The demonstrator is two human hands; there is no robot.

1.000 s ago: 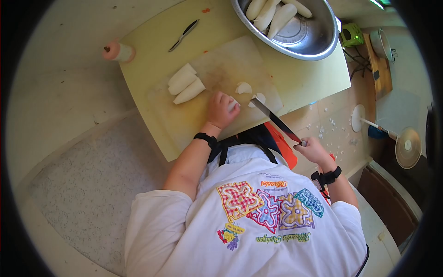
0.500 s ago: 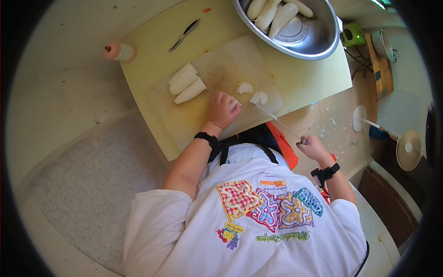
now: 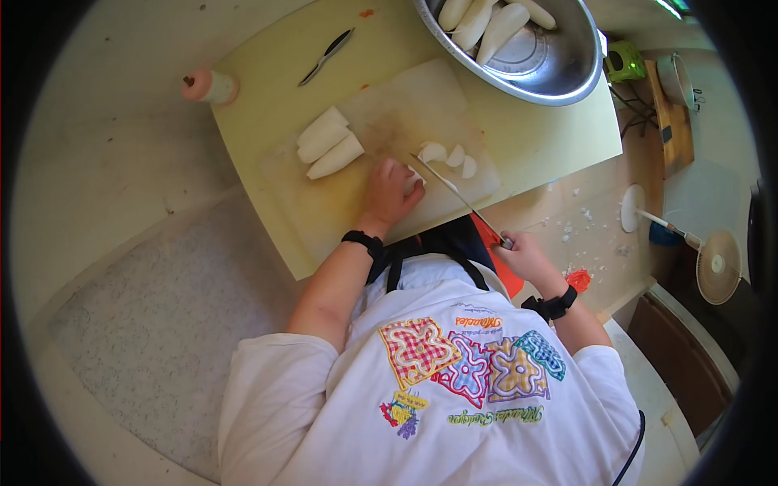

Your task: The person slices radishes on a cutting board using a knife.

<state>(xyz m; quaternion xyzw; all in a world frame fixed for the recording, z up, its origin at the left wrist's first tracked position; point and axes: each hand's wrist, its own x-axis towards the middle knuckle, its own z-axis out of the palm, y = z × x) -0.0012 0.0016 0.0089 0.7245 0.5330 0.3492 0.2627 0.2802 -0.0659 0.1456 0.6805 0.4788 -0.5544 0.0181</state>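
Observation:
My left hand (image 3: 387, 194) is closed around a white radish piece (image 3: 414, 180) on the cutting board (image 3: 324, 211). In my right hand (image 3: 523, 255) is the handle of a long knife (image 3: 455, 191), its blade edge-down beside the cut face of that piece. Several white slices (image 3: 455, 155) lie just past the blade on the board's right part. Larger peeled radish pieces (image 3: 335, 157) rest side by side on the board, left of my left hand.
A metal basin (image 3: 559, 77) holding several whole radishes (image 3: 502, 32) stands at the table's far right. A peeler (image 3: 327, 57) and a pink-capped bottle (image 3: 211, 86) are at the far left. A fan (image 3: 719, 265) stands beyond the table on the right.
My right hand has moved left with the knife, bringing the blade beside the held piece. Slices near the blade have shifted slightly right. My left hand has stayed nearly in place.

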